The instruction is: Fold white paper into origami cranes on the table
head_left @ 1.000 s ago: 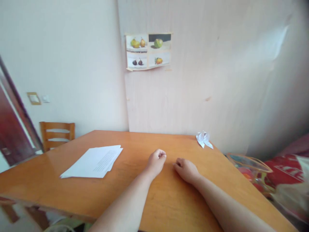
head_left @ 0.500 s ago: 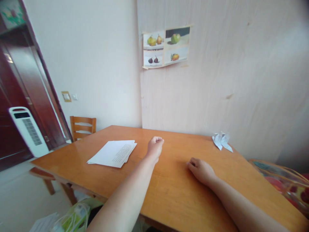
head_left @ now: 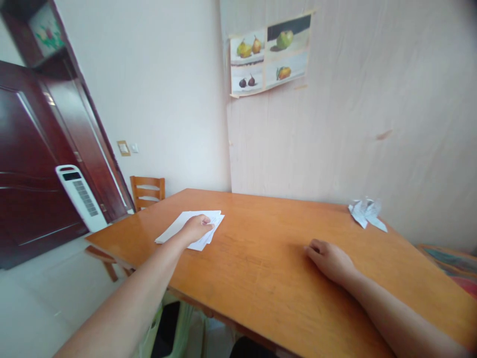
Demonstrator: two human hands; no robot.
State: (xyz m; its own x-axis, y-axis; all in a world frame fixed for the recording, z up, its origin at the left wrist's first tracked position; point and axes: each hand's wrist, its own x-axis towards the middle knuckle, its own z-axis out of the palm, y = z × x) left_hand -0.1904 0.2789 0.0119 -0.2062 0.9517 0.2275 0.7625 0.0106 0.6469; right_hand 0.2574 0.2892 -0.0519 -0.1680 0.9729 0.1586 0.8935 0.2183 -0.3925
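I sit at an orange wooden table [head_left: 261, 258]. My left hand [head_left: 196, 227] reaches out to the left and lies on a small stack of white paper sheets [head_left: 179, 226], its fingers curled over the top sheet near its right edge. My right hand [head_left: 330, 258] rests on the bare tabletop in a loose fist with nothing in it. A folded white paper figure [head_left: 365, 213] lies at the far right of the table, near the wall.
A wooden chair [head_left: 147, 191] stands behind the table's far left corner. A white fan heater [head_left: 80, 196] stands by a dark red door [head_left: 33, 189]. A fruit picture [head_left: 270, 54] hangs on the wall. A bowl's rim [head_left: 447, 256] shows at the right edge.
My left hand has moved left from the middle of the table onto the paper stack. My right hand has stayed put. The view has turned to the left.
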